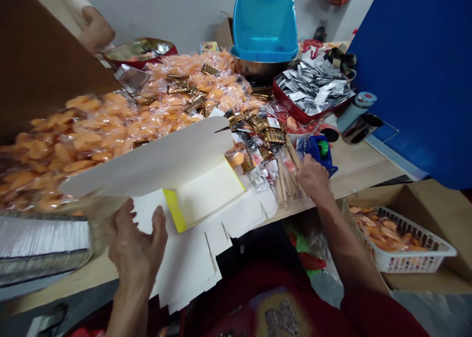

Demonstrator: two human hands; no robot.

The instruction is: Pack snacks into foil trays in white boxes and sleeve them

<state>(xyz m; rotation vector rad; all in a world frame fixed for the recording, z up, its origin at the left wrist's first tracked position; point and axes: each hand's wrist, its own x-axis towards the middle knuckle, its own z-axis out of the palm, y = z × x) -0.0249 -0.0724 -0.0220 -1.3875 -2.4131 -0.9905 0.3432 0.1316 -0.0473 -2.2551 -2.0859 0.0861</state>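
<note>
Hovering over white card [188, 273], the left hand [134, 238] has fingers spread and appears empty. The open box [174, 210] lies just beside its thumb. The right hand [313, 177], fingers curled, is beside the wooden sticks [283, 182] and tape dispenser [312, 144]; its hold cannot be confirmed. Advised: steady the box left-handed while the right works.

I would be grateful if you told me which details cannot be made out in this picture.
All in the head view:
Right hand: whether it pinches anything beside the blue tape dispenser; its own back and blur hide this.
Metal bowl: its contents, covered by the blue tub.
Gold packets: any lettering, too small and blurred.
Other person's hand: the body beyond is cut off by the top edge and hidden by the brown panel.
</note>
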